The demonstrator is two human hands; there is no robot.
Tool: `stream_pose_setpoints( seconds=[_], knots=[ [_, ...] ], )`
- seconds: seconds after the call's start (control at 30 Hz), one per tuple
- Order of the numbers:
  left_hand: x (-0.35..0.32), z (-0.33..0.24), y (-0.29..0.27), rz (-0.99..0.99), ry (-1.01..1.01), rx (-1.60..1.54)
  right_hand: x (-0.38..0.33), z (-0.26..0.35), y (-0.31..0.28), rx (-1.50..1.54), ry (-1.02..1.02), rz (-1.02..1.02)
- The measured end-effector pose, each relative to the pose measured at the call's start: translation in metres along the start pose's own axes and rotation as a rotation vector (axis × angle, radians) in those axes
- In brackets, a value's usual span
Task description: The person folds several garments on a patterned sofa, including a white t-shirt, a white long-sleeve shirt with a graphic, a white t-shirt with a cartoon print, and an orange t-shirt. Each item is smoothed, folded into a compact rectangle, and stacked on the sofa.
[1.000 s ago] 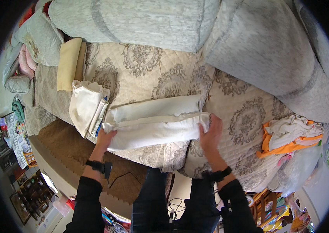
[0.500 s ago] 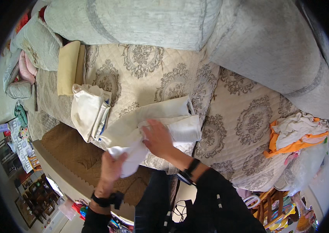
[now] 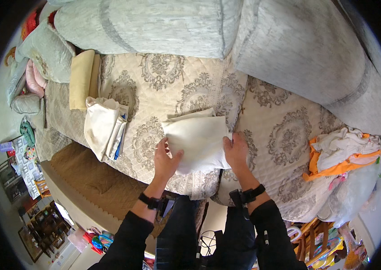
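A person is pressing a folded cream cloth [image 3: 198, 144] flat on a patterned quilted sofa cover [image 3: 163, 85], both hands bracketing it, apparently to keep the fold square. The left hand [image 3: 165, 159], at the cloth's eight o'clock, is pinching the lower left edge with thumb over the fabric; the right hand [image 3: 237, 150], at four o'clock, is gripping the right edge, fingers curled narrow. The cloth is lying near the seat's front edge, plain, off-white, a loose flap peeking out along its top. A stack of folded cream linens [image 3: 105, 128] is sitting at nine o'clock, an orange-and-white clothes heap [image 3: 341, 155] at three.
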State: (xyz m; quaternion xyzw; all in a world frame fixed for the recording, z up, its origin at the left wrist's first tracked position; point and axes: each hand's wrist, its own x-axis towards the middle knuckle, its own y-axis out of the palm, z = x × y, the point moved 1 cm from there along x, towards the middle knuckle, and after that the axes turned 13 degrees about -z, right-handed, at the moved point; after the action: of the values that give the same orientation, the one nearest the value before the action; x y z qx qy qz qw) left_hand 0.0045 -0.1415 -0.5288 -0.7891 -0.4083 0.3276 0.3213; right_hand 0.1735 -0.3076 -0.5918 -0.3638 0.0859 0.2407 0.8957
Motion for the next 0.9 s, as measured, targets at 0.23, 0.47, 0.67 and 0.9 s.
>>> stream_pose_setpoints(
  seconds=[0.23, 0.47, 0.67, 0.9],
  knots=[
    [-0.010, 0.020, 0.026, 0.279, -0.618, -0.949, -0.022, 0.010, 0.012, -0.085, 0.002, 0.129],
    [0.012, 0.007, -0.080, 0.209, -0.624, -0.806, -0.023, 0.036, 0.020, 0.333, 0.026, 0.283],
    [0.066, 0.056, -0.245, -0.098, -0.407, -1.231, -0.039, 0.033, -0.006, 0.561, 0.227, 0.331],
    [0.136, 0.219, -0.224, -0.346, -0.803, -0.743, -0.048, -0.019, -0.037, 0.248, 0.271, 0.251]
  ],
)
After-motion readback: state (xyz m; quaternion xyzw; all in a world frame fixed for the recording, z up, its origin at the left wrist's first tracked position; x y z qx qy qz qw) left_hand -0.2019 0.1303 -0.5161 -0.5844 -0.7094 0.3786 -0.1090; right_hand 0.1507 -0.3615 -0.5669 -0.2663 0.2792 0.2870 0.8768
